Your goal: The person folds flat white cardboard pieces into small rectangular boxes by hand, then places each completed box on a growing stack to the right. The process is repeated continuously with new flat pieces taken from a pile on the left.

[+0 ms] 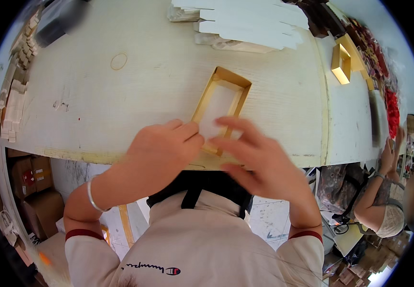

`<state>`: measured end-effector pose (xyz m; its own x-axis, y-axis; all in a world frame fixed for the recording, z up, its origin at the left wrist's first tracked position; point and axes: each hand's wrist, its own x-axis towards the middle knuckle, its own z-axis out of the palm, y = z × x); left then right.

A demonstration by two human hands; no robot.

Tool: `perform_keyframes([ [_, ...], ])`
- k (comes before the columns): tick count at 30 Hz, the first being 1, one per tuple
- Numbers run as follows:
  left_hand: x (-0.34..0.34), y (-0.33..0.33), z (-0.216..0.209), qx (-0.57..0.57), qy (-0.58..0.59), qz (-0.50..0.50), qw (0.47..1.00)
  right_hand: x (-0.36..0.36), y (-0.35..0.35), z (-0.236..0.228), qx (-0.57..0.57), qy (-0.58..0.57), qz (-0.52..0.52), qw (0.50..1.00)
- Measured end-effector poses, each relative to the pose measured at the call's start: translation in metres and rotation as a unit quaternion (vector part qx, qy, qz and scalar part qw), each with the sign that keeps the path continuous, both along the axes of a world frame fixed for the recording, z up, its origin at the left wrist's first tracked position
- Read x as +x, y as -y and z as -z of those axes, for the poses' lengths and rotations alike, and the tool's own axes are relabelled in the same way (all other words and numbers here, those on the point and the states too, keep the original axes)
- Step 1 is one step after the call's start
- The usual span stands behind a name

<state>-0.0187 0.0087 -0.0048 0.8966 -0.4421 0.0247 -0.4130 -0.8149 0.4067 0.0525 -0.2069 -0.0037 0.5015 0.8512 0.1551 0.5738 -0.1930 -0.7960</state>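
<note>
Here, the gold box [222,101] extends ahead between curled left fingers [188,132], hold unclear, and spread, empty right fingers [239,126].

You're in a packing workshop: stacked white card [252,21] and an open gold box [233,77] on your table [135,95], brown cartons [42,215] below.

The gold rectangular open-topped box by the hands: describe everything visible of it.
The gold rectangular open-topped box has walls that look like shiny card and a whitish inner floor. It appears to rest, open side up, on the pale, flat tabletop near the front edge, far end slanting rightward. The bare left hand is at its near left side, seemingly touching it; the blurred bare right hand overlaps the near right side, contact unclear. The near end is partly hidden.
</note>
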Motion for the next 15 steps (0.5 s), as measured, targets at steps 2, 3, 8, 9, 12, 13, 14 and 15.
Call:
perform_keyframes([
  [2, 0.002, -0.002, -0.008, -0.015, 0.001, 0.022, 1.0, 0.018, 0.018, 0.004, 0.047, 0.101, 0.132, 0.985],
  [3, 0.001, 0.001, -0.016, -0.035, 0.004, 0.02, 0.999, 0.03, 0.021, 0.006, 0.072, 0.1, 0.205, 0.971],
  [8, 0.032, -0.005, -0.028, -0.123, 0.06, -0.147, 0.98, 0.058, -0.001, 0.008, 0.036, 0.034, 0.199, 0.979],
  [9, 0.043, -0.006, -0.021, -0.139, 0.051, -0.186, 0.971, 0.061, -0.01, 0.009, 0.014, 0.078, 0.193, 0.978],
  [12, 0.072, -0.015, 0.001, -0.172, -0.032, -0.189, 0.966, 0.075, -0.032, 0.009, -0.064, 0.215, 0.142, 0.964],
  [13, 0.077, -0.016, 0.006, -0.182, -0.072, -0.17, 0.966, 0.08, -0.04, 0.006, -0.089, 0.25, 0.122, 0.956],
  [14, 0.079, -0.015, 0.006, -0.188, -0.094, -0.173, 0.962, 0.084, -0.047, 0.0, -0.113, 0.286, 0.104, 0.946],
  [15, 0.081, -0.014, 0.006, -0.194, -0.116, -0.175, 0.958, 0.088, -0.053, -0.003, -0.137, 0.321, 0.087, 0.933],
])
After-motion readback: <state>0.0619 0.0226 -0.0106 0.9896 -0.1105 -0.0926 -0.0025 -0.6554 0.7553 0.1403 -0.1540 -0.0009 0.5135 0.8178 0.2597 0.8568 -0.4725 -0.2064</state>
